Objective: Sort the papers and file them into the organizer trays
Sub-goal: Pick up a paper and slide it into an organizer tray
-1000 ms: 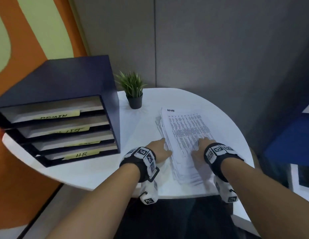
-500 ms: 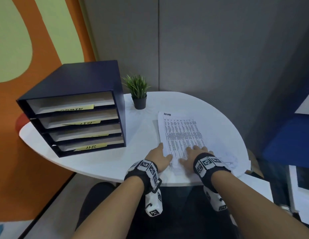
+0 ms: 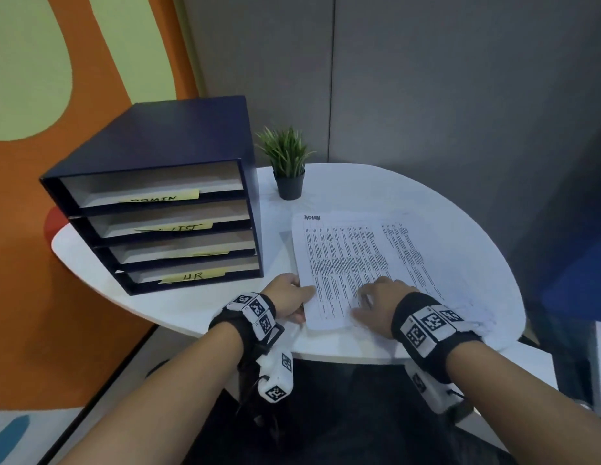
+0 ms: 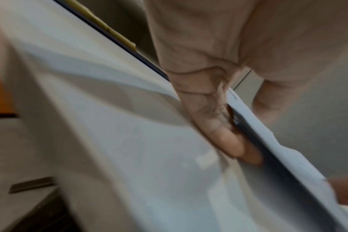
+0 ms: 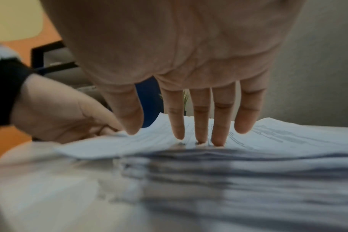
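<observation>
At the near table edge, my left hand (image 3: 285, 295) pinches the left edge of the top sheet (image 3: 339, 263), headed ADMIN; my right hand (image 3: 376, 305) presses flat-fingered on the paper stack (image 5: 248, 164). Beyond, left: organizer (image 3: 165, 135), four labelled trays. Filed: apparently nothing. Remaining: the whole stack.

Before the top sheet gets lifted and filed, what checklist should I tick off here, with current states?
1. Top sheet heading legible: ok, handwritten ADMIN.
2. Matching ADMIN tray in the organizer open and free: ok, nothing visible in it.
3. Left hand has the sheet's edge: ok, fingers under it, thumb above.
4. Right hand steadies the stack: ok, straight fingers press down.
5. Only one sheet separated: cannot tell.
6. Potted plant clear of the path: ok, behind the papers.
</observation>
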The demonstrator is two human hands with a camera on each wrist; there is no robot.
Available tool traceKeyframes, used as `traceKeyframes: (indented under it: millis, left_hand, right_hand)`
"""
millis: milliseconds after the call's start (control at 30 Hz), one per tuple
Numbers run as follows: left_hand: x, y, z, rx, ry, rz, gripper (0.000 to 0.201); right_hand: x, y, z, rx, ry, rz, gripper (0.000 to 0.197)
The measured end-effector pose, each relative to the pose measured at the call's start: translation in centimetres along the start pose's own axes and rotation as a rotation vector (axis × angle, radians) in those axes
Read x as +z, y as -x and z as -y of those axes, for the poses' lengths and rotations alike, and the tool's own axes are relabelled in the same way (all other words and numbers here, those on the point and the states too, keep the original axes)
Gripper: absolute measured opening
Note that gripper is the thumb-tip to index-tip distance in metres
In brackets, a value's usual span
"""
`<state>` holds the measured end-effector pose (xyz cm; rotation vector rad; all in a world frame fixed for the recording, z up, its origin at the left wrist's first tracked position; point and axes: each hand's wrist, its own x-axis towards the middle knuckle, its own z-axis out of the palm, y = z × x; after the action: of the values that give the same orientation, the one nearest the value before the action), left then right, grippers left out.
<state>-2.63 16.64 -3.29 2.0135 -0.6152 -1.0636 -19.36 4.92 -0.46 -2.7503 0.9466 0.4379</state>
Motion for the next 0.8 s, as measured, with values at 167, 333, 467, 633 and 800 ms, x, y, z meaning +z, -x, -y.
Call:
traceKeyframes:
  millis: [167, 333, 467, 633, 800]
  left_hand:
    - [0.1, -1.6, -0.8, 0.007, 0.057, -0.084, 0.024]
    - [-0.1, -1.3, -1.3, -0.029, 0.063, -0.05, 0.011]
    - [-0.7, 0.7, -1.6, -0.021, 0.168, -0.022, 0.012]
    - [-2.3, 4.7, -0.7, 0.027, 0.239, 0.041, 0.026]
    - [-4.2, 9.6, -1.2, 0.123, 0.343, 0.0, 0.027]
  right_hand:
    - [-1.5, -1.2, -1.2, 0.058, -0.279, -0.047, 0.057]
    - [-1.6, -1.8, -3.1, 0.224, -0.285, -0.094, 0.07]
    - [-2.0, -1.6, -4.1, 0.308, -0.418, -0.096, 0.079]
    - [-3.4, -0.8, -4.3, 0.347, -0.765, -0.176, 0.079]
    - [-4.5, 1.1, -3.7, 0.162, -0.971, -0.187, 0.073]
